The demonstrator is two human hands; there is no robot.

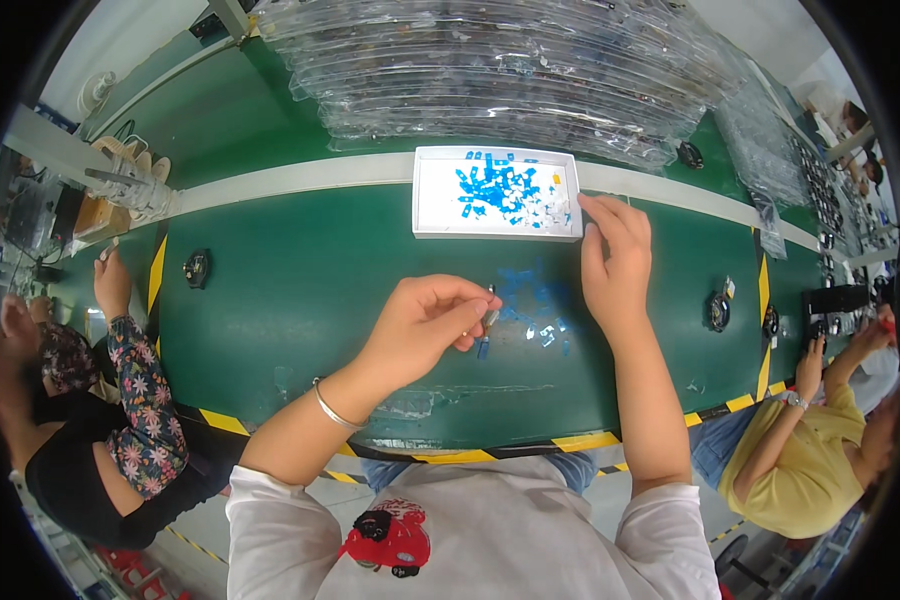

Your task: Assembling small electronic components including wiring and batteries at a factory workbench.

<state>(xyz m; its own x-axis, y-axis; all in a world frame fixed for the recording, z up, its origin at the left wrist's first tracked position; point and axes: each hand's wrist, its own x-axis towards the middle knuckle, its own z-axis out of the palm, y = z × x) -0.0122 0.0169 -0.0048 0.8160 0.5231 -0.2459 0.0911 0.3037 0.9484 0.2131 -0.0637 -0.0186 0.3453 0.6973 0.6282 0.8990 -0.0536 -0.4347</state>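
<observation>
My left hand (432, 325) is closed in a pinch over the middle of the green bench, with a small silvery part (491, 306) between thumb and fingertips. What kind of part it is cannot be made out. Just past these fingers lies a loose scatter of blue film pieces (530, 293), with some clear ones among them. My right hand (620, 262) has its fingertips by the right end of a shallow white box (435, 236), thumb and index finger apart. Whether they touch the box is unclear. Inside are many small blue tabs (503, 190), some whitish bits and a yellow piece.
Stacked clear plastic trays (510, 75) fill the back beyond a pale rail (280, 177). Round black devices lie at the left (197, 268) and right (718, 310). Yellow-black tape (470, 457) edges the bench. Co-workers sit on both sides.
</observation>
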